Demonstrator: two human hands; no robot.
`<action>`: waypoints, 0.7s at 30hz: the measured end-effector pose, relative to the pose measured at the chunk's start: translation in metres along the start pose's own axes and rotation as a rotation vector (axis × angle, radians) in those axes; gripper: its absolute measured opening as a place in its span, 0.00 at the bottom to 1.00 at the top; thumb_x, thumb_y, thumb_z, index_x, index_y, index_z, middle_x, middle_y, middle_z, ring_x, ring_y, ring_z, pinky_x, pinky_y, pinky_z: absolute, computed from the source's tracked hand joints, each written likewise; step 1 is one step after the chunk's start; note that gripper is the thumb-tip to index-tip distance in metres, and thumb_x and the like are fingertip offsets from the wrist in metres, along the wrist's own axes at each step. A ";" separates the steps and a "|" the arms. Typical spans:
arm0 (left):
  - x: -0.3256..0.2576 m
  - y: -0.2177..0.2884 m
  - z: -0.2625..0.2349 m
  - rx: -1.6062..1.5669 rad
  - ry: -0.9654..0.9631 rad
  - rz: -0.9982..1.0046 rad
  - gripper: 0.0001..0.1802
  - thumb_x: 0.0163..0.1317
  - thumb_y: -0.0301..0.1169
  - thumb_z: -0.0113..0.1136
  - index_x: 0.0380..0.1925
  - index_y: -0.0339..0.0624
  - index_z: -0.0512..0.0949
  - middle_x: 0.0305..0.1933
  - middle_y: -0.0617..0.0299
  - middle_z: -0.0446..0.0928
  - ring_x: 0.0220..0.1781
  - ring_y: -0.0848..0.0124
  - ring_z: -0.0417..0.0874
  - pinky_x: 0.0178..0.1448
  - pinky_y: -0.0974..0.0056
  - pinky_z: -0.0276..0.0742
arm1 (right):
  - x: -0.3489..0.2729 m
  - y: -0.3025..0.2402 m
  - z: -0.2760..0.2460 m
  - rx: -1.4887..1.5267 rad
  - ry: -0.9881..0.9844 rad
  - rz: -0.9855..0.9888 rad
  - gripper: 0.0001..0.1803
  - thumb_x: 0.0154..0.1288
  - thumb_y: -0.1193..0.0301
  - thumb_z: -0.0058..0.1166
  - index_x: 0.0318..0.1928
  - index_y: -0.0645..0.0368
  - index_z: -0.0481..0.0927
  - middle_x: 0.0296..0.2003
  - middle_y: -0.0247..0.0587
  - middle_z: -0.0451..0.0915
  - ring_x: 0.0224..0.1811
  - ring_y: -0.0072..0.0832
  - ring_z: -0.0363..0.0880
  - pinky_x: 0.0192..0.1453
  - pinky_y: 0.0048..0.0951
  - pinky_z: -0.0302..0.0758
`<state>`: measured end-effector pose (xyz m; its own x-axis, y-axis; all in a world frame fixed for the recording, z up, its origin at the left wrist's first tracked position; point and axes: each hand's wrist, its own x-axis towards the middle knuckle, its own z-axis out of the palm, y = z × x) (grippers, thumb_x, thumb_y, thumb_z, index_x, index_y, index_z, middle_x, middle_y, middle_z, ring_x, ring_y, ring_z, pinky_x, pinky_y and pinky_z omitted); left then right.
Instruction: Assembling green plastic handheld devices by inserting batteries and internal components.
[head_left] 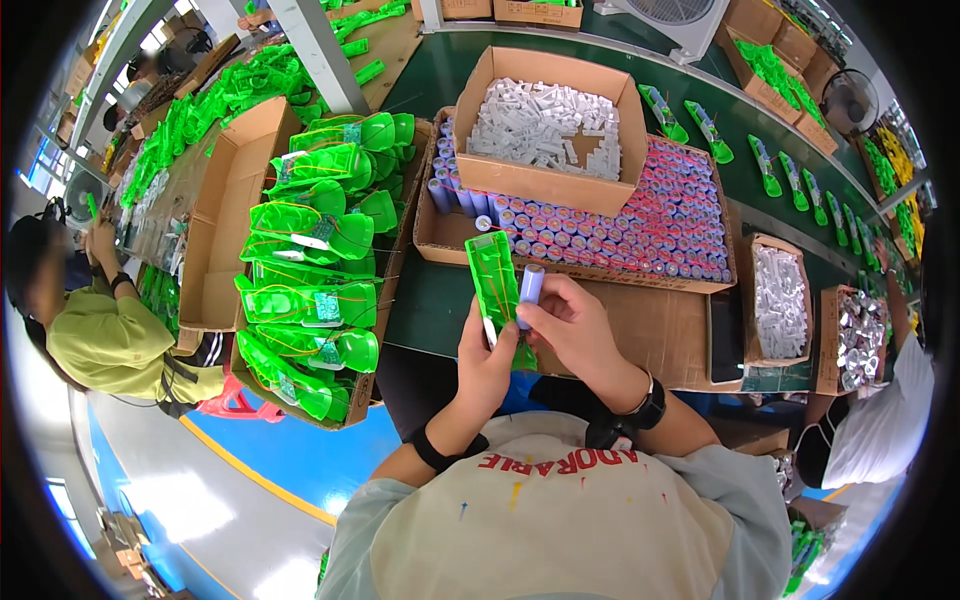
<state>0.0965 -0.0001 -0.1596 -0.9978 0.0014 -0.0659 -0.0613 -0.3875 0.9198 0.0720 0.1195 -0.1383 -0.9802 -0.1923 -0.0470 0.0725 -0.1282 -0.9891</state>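
Note:
In front of my chest my left hand (485, 362) is closed around a green plastic housing (494, 280) with thin wires inside it. My right hand (575, 330) pinches a purple cylindrical battery cell (530, 292) upright against the housing's right side. Just beyond both hands lies a cardboard box of battery cells (690, 215), packed on end with red wires among them; a few cells lean at its left end. To the left, a box holds several green housings with circuit boards (310, 300) and loose wires.
A carton of small white plastic parts (545, 125) rests on the battery box. At right stand a smaller box of white parts (780, 300) and a box of shiny metal pieces (860, 340). Green housings (765, 165) line the far bench. Co-workers sit at left (110, 320) and right (880, 420).

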 end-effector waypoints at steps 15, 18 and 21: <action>-0.007 -0.017 -0.004 0.312 -0.026 0.111 0.27 0.58 0.18 0.45 0.59 0.37 0.56 0.44 0.61 0.69 0.42 0.78 0.72 0.43 0.73 0.70 | 0.002 -0.014 0.003 -0.270 0.052 0.026 0.13 0.53 0.71 0.58 0.36 0.65 0.72 0.29 0.37 0.76 0.25 0.16 0.71 0.28 0.18 0.70; -0.008 -0.009 -0.001 0.328 -0.041 0.089 0.26 0.58 0.19 0.45 0.58 0.37 0.57 0.44 0.61 0.69 0.42 0.78 0.71 0.44 0.73 0.70 | 0.006 -0.008 0.002 -0.277 0.058 0.016 0.15 0.52 0.69 0.59 0.36 0.65 0.71 0.28 0.37 0.75 0.25 0.17 0.71 0.27 0.18 0.70; -0.009 -0.004 -0.001 0.276 -0.059 0.048 0.24 0.58 0.19 0.44 0.56 0.36 0.58 0.43 0.61 0.69 0.40 0.77 0.72 0.42 0.72 0.71 | 0.009 0.006 0.000 -0.202 0.067 -0.004 0.21 0.52 0.67 0.60 0.41 0.65 0.68 0.29 0.38 0.74 0.24 0.18 0.71 0.25 0.18 0.69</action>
<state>0.1057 0.0009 -0.1628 -0.9989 0.0463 -0.0050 -0.0106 -0.1229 0.9924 0.0634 0.1172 -0.1448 -0.9910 -0.1257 -0.0450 0.0364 0.0699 -0.9969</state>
